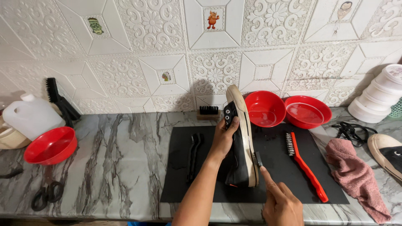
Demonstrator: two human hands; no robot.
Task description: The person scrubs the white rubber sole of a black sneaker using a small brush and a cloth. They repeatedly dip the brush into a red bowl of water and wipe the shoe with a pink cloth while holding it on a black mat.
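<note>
Your right hand [281, 205], cut off below, pinches a small brush [258, 159] against the pale sole of the black sneaker [239, 138] your left hand [223, 140] grips upright.

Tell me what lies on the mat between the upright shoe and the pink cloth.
In the head view, one red-handled brush lies on the black mat between the black shoe and the pink cloth.

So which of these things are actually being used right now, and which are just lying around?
In use:
- black shoe, stood on end, gripped by the left hand
- small brush in the right hand, against the sole
- black mat

Lying about:
- red-handled brush
- pink cloth
- scissors
- white jug
- second shoe
</note>
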